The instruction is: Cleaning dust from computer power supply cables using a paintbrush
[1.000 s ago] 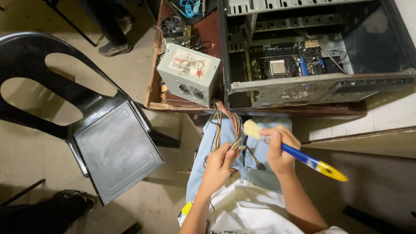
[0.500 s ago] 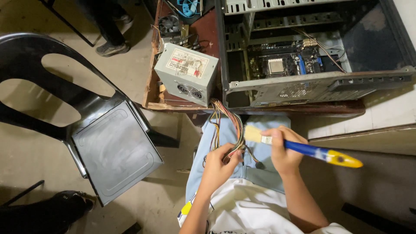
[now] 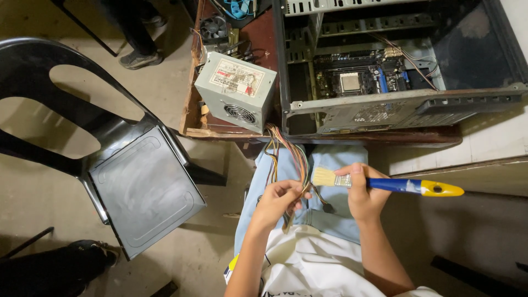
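Observation:
My left hand [image 3: 278, 202] grips a bundle of coloured cables [image 3: 291, 159] over my lap; the cables run up to a grey power supply box [image 3: 235, 92] on the wooden table edge. In my right hand [image 3: 364, 192] is a paintbrush [image 3: 385, 184] with a blue and yellow handle. Its pale bristles point left and lie against the cables near my left fingers. A small black connector [image 3: 327, 208] dangles below the brush.
An open computer case [image 3: 396, 60] with its motherboard showing lies on the wooden table [image 3: 192, 118]. A black plastic chair [image 3: 110, 165] stands at my left. A loose fan [image 3: 214, 27] and blue cables sit at the table's far end. Another person's shoe [image 3: 137, 58] is on the floor beyond.
The brush has swung from a downward slant to nearly level, its handle tip rising to the right. My left hand has shifted its hold on the cables slightly.

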